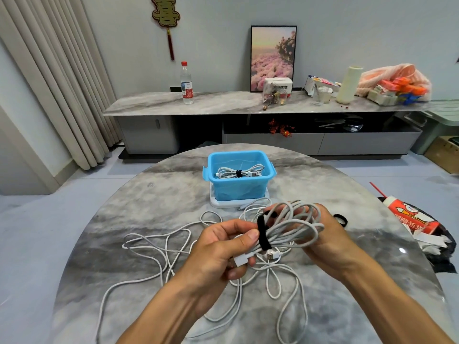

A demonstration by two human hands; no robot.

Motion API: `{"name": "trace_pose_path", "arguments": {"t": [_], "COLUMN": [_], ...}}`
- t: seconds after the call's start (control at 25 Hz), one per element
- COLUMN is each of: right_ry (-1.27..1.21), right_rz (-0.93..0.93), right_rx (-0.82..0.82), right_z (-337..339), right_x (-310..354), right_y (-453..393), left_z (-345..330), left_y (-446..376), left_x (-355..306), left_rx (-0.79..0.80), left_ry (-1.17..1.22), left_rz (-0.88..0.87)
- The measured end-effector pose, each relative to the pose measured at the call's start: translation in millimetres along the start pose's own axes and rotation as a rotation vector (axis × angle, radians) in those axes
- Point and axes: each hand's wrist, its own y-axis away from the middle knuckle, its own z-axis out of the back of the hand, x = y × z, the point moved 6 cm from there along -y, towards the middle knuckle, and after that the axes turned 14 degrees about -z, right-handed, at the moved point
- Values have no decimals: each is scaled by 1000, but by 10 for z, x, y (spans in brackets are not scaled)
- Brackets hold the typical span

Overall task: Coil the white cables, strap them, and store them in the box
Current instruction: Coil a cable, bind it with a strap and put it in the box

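Observation:
A coiled white cable is held above the round marble table. My right hand grips the coil's right side. A black strap wraps the coil's left side, and my left hand pinches the strap and the cable's white plug there. Loose white cables sprawl across the table under and left of my hands. The blue box stands beyond them on its white lid, with one strapped white cable inside.
Another black strap lies on the table right of my right hand. A red and white package on a black bag sits at the table's right edge. A grey sideboard with a bottle and clutter stands behind.

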Motion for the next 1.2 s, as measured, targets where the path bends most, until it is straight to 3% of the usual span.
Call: {"name": "trace_pose_path", "arguments": {"t": [0.2,0.72,1.0,1.2], "right_ry": [5,-77,-265,-357], "right_rz": [66,216,41,-49], "right_rx": [-106,-441,-319,-460], "right_z": [-59,-132,-378,-367], "right_x": [-14,-58,-361,-510], "right_y": [19,83,-28,-5], "left_z": [-65,-20,45,117], "left_y": [28,-31,-28,-27], "left_x": [32,-14,-45,-74], "left_rx": [44,-66,-156,-240], "left_ry": [8,100,31,-39], "left_rz": [-4,-63,-104,-138]}}
